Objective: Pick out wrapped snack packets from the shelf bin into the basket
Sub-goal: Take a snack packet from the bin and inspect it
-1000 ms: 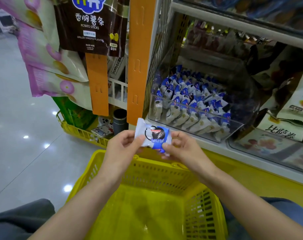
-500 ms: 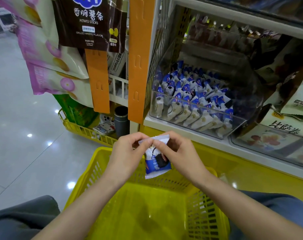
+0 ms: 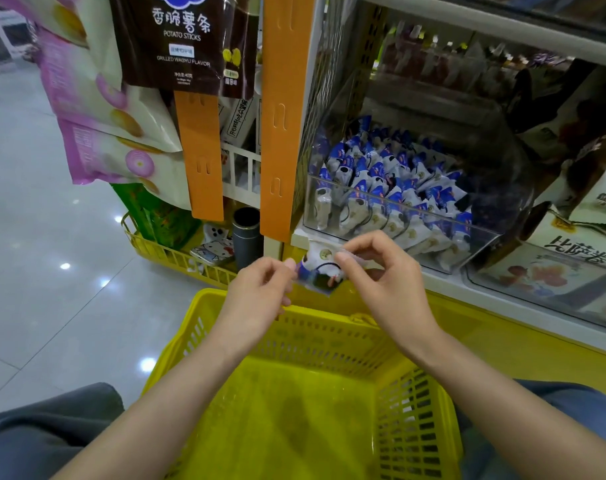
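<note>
Both hands hold one small blue-and-white wrapped snack packet [image 3: 320, 271] over the far rim of the yellow perforated plastic basket [image 3: 322, 341].

The left hand [image 3: 260, 292] pinches the packet's left edge between thumb and fingertips. The right hand [image 3: 381, 282] pinches its upper right edge, with the spare fingers loosely curled. Held by its edges like this, the packet faces the camera, probably so it can be checked (the print is too blurred to read). It hangs in front of the shelf lip, barely inside the basket's far wall, so drawing it a little nearer before letting go looks safer. The clear plastic shelf bin [image 3: 481, 237] stands just behind on the shelf. Its low front wall keeps the heap of matching packets [image 3: 391, 188] within easy reach.
</note>
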`<state>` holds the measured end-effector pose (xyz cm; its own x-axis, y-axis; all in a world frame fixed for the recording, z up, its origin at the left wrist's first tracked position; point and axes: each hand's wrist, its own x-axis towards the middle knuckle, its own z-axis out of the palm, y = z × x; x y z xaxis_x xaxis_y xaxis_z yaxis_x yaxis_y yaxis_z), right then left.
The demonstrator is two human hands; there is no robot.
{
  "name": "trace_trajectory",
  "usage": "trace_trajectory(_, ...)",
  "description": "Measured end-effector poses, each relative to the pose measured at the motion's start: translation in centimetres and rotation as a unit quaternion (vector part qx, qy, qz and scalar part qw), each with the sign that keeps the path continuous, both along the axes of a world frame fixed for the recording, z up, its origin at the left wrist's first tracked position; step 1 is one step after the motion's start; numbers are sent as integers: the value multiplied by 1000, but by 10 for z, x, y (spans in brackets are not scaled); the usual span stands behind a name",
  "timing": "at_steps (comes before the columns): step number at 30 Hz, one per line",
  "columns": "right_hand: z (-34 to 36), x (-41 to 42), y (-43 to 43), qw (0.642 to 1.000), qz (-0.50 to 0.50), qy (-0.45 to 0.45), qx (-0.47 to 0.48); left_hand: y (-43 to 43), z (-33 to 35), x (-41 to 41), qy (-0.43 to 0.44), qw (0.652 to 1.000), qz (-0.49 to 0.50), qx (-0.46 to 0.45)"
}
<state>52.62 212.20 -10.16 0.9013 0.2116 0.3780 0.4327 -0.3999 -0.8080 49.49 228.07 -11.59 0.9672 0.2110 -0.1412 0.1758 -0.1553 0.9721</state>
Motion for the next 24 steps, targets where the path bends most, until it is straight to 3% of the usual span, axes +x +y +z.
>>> trace_trajectory(2, 1, 0, -1, 999, 35, -19, 2, -2, 5, 3, 75, 993, -24, -85)
trace_trajectory(4, 0, -3, -1, 992, 85, -74, -60, -2, 9, 2, 103, 981, -42, -162)
trace_trajectory(6, -2, -7, -1, 975, 125, -126, -130, -2, 7, -1, 73, 975, -49, -203)
trace_trajectory(10, -2, -9, 1, 953, 152, -162, -205, -2, 3, -3, -24, 981, -29, -191)
trace_trajectory(14, 4, -9, 7, 997, 43, 24, -61, -1, 3, -2, -49, 985, -27, -164)
trace_trajectory(16, 6, -5, 7, 983, 54, 174, 25, -2, 2, -2, -54, 983, -62, -164)
trace_trajectory(18, 7, -3, 6, 944, 104, 296, 105, -4, 0, -3, -65, 984, -78, -148)
trace_trajectory(21, 7, -4, 7, 912, 103, 359, 168, -6, -7, -1, -104, 994, -4, -16)
trace_trajectory(24, 3, -5, 10, 903, 83, 371, 200, -5, -8, -2, -170, 978, 19, 119)
